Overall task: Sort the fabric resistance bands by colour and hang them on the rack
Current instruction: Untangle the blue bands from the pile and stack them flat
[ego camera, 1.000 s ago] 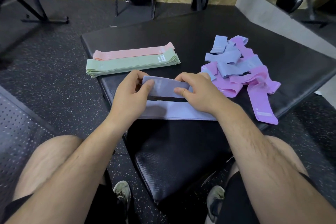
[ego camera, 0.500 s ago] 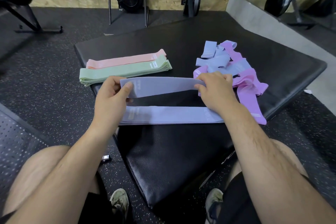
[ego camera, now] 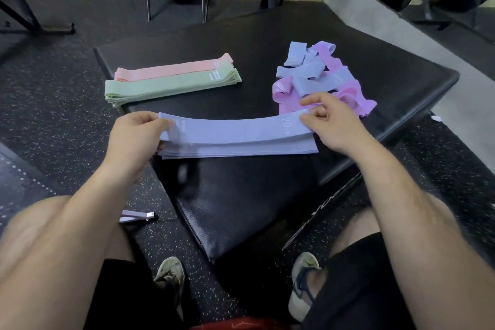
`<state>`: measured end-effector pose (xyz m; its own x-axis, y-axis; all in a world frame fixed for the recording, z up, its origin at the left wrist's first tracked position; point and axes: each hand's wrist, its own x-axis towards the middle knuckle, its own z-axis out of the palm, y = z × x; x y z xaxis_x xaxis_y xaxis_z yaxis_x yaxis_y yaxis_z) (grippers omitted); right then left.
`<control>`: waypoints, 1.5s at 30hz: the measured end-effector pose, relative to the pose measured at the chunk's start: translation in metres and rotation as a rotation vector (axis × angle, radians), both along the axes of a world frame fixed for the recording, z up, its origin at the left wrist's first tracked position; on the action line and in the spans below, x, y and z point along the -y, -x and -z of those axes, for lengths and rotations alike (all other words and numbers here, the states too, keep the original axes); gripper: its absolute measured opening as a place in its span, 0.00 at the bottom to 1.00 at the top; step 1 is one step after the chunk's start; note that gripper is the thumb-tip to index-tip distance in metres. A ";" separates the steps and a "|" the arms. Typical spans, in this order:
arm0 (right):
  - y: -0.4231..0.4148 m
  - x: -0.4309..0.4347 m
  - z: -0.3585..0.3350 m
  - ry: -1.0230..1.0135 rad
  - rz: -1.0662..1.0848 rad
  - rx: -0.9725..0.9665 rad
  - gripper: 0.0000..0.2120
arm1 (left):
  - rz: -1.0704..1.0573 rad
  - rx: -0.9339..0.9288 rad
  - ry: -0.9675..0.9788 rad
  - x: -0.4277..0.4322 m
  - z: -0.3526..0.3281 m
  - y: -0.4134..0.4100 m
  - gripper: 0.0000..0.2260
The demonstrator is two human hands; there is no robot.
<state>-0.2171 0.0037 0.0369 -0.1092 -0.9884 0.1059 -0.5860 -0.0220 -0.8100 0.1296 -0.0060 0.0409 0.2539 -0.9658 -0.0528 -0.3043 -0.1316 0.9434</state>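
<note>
We are in the sorting step, and the hanging has not started. We are holding one blue band (ego camera: 235, 130) flat and stretched between both hands, just above the blue stack (ego camera: 241, 151) at the near edge of the black pad (ego camera: 267, 35). The band is bowing up slightly in the middle, and its ends are lining up roughly with the stack below.

Our left hand (ego camera: 136, 136) is gripping the band's left end, thumb on top and fingers curled under. Our right hand (ego camera: 330, 123) is pinching the right end by the printed "20" between thumb and fingertips, with the forefinger reaching out above it and the other fingers curled in.

Farther back on the pad we are keeping a green stack (ego camera: 171, 86) and, touching it behind, a peach stack (ego camera: 174, 69). To the right, a tangle (ego camera: 318, 80) of blue and purple bands is waiting unsorted, just beyond our right hand.

Next, we judge, we are lowering this band square onto the stack, keeping both ends level so the edges match, then letting go. After that the right hand is reaching into the tangle for another blue one, which calls for teasing it free of the purple loops. We cannot tell where the rack is from this view.
</note>
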 end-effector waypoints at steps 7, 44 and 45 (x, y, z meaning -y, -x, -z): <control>-0.004 -0.017 0.007 -0.028 0.112 -0.106 0.13 | 0.027 0.363 0.093 -0.007 0.016 0.001 0.03; 0.006 0.017 -0.004 0.077 0.169 -0.391 0.10 | 0.349 0.812 0.539 0.045 0.030 0.124 0.02; 0.010 0.023 -0.004 0.055 0.185 -0.429 0.12 | 0.398 0.814 0.551 0.052 0.029 0.137 0.01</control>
<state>-0.2272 -0.0194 0.0413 -0.2175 -0.9481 0.2319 -0.8656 0.0776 -0.4947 -0.0073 -0.0581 0.0119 -0.3242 -0.8261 0.4610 -0.7986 0.5002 0.3347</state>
